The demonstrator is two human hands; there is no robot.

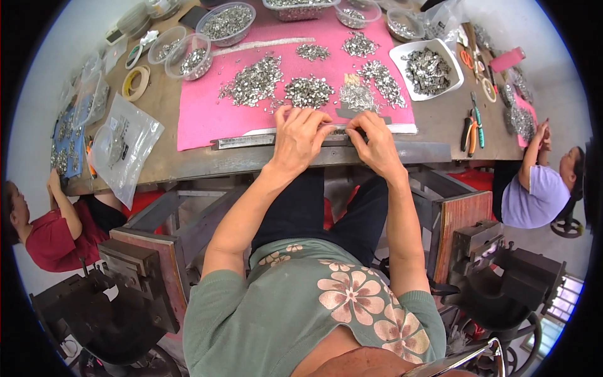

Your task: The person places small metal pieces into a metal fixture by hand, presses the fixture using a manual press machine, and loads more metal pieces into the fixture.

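Note:
My left hand (298,138) and my right hand (375,142) meet at the near edge of a pink mat (201,119). Thumb and fingertips of each are pinched together over a long, narrow metal rail (246,142) that lies along the table edge. Whatever sits between the fingertips is too small to make out. Just beyond the hands are heaps of small silvery metal pieces: a broad pile (254,80), a rounder pile (309,92) and a pile of thin pieces (358,97). A white strip (403,128) runs out beside my right hand.
A white tray (457,81) of dark metal pieces stands right. Clear tubs (204,43) line the far side. Left lie a tape roll (143,83) and a plastic bag (139,135); right, pliers (467,134). One person (63,226) works at left, another (541,188) at right.

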